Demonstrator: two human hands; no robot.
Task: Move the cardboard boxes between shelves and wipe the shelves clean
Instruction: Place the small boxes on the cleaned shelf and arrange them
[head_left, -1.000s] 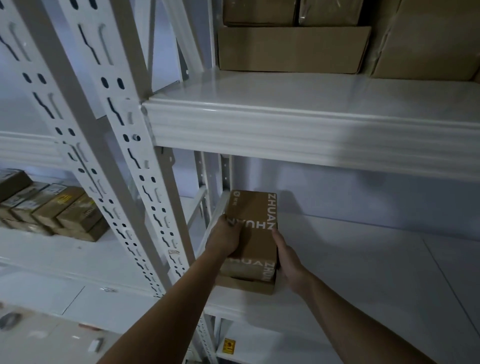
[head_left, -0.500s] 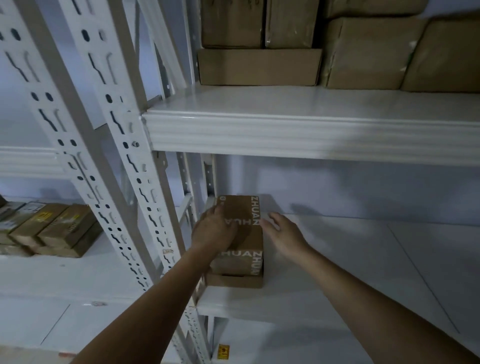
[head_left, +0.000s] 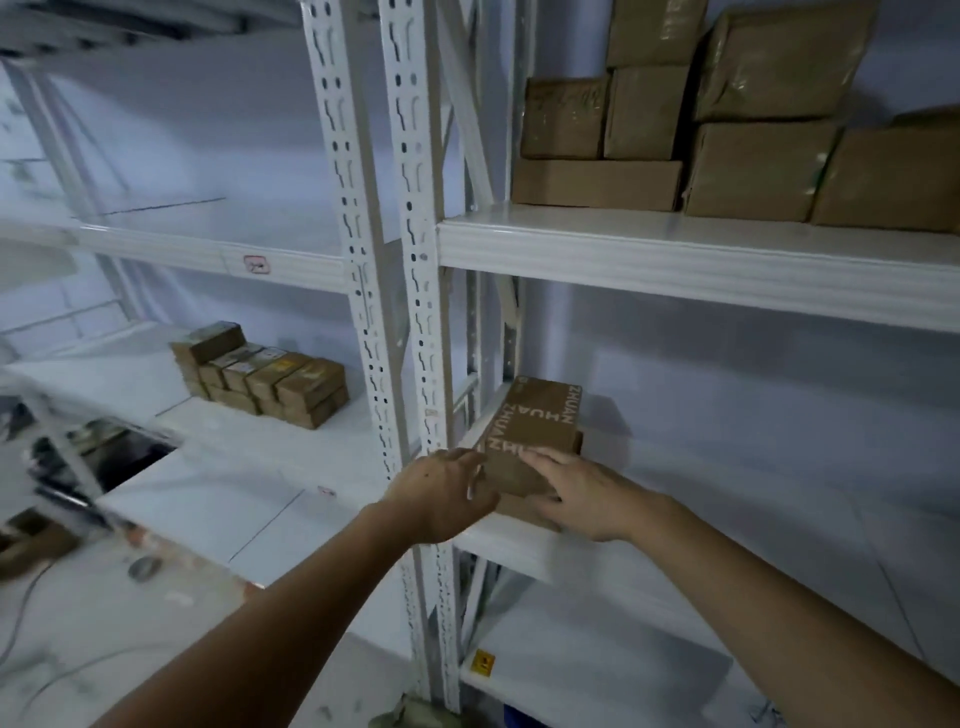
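Note:
A brown cardboard box (head_left: 537, 431) with white "ZHUAN" lettering lies on top of a second flat box (head_left: 524, 512) at the left end of the middle white shelf (head_left: 727, 530). My left hand (head_left: 441, 493) cups the upper box's near left corner with curled fingers. My right hand (head_left: 576, 493) lies against the near right end, its fingers stretched fairly straight along the top edge. A stack of several larger cardboard boxes (head_left: 727, 130) fills the shelf above (head_left: 675, 249). No cloth is in view.
White perforated uprights (head_left: 395, 291) stand just left of my hands. On the neighbouring rack to the left sits a cluster of small brown boxes (head_left: 260, 374). Lower left is blurred clutter with cables. The bottom shelf (head_left: 597, 665) carries a yellow label.
The view has swung left and pulled back. Both hands have slid from the box's sides to its near end; the right hand, lifted off half a second ago, touches it again.

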